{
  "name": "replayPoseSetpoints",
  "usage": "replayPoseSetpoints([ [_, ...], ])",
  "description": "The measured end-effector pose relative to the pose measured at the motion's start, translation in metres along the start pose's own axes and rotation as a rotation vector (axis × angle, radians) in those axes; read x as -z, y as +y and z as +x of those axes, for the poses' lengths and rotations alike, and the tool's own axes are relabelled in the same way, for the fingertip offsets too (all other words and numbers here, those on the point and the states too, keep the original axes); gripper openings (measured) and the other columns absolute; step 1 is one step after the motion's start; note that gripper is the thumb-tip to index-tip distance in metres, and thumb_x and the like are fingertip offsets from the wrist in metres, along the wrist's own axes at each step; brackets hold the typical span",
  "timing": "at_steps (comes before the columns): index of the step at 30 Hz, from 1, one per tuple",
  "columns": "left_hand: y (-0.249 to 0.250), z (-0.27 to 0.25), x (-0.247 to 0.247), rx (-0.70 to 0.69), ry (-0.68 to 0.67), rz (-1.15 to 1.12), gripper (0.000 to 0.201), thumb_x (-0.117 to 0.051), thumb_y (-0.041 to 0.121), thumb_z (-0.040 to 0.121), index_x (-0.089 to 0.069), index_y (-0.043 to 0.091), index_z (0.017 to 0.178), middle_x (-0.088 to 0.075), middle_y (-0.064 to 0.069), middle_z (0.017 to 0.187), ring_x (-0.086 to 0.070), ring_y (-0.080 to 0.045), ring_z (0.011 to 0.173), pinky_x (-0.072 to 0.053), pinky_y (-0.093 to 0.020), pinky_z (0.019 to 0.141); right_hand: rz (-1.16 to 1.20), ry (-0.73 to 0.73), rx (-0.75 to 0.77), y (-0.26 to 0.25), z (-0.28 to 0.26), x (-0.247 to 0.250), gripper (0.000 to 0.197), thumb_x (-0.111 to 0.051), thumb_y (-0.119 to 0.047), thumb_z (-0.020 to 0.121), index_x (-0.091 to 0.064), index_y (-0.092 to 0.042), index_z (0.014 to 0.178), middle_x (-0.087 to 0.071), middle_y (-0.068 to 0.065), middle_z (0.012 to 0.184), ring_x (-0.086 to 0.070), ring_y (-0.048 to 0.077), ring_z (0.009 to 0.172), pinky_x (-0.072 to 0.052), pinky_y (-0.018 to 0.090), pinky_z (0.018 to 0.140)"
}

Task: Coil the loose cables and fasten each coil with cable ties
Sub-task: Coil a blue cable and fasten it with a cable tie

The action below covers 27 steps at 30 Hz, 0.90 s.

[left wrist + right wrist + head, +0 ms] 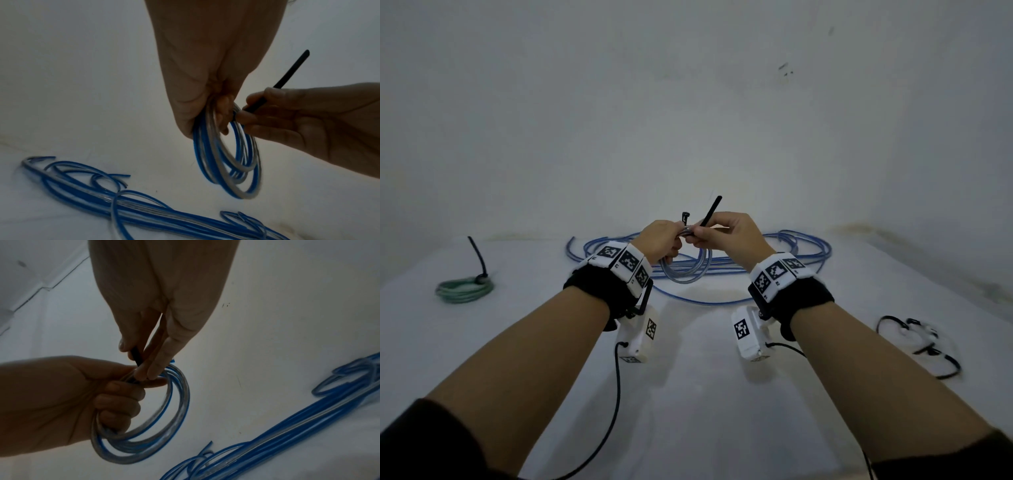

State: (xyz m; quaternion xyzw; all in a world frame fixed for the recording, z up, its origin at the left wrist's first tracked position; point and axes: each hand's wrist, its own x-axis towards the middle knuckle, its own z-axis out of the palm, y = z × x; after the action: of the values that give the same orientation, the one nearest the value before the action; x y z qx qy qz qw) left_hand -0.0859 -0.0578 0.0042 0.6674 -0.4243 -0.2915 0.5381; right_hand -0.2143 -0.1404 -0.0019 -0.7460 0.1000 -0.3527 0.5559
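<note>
Head view gives me a white table (688,394) against a pale, scuffed wall (688,102). On it I see a green coil (464,289) tied off at far left, loose blue cables (801,255) at the back, and spare black ties (917,339) at right. Above the table, my left hand (659,240) has its fingers curled round a blue-and-clear coil (226,162) hanging below them. My right hand (732,238) pinches a black cable tie (710,211) between thumb and fingertips, right where it meets the coil's top.

Blue-and-clear coil (686,270), black cable tie (711,210), green coil (464,290) lying on white table (688,394), black-and-white checkered wristbands (625,263).
</note>
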Motion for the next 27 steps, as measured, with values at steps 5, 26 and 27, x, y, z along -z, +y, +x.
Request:
replayPoseSetpoints([
  [5,-0.01,-0.002,0.014,-0.127,0.104,0.129,0.032,-0.04,0.017,0.098,-0.045,0.015,0.067,-0.043,-0.001,0.059,-0.034,-0.013,0.049,-0.027,-0.022,0.047,0.099,-0.005,-0.008,-0.005,0.006,-0.016,0.018,-0.049,-0.011,0.095,-0.063,-0.003,0.086,-0.066,0.019,0.082,-0.069,0.018,0.065,-0.059,0.028,0.068],
  [26,-0.015,-0.006,0.037,-0.187,0.382,0.265,0.021,-0.047,0.021,0.094,-0.059,0.01,0.082,-0.054,0.003,0.063,-0.046,-0.012,0.056,-0.038,-0.023,0.053,0.054,-0.065,0.084,-0.003,0.008,-0.043,0.016,-0.053,-0.004,0.092,-0.066,0.004,0.097,-0.065,0.017,0.087,-0.065,0.016,0.069,-0.056,0.024,0.069],
  [27,-0.015,-0.006,0.038,-0.199,0.386,0.261,0.021,-0.048,0.022,0.094,-0.06,0.011,0.081,-0.053,0.003,0.062,-0.046,-0.01,0.054,-0.038,-0.023,0.052,0.078,-0.065,0.078,-0.004,0.008,-0.044,0.018,-0.049,-0.007,0.094,-0.066,0.001,0.095,-0.065,0.016,0.084,-0.064,0.016,0.067,-0.056,0.024,0.067],
])
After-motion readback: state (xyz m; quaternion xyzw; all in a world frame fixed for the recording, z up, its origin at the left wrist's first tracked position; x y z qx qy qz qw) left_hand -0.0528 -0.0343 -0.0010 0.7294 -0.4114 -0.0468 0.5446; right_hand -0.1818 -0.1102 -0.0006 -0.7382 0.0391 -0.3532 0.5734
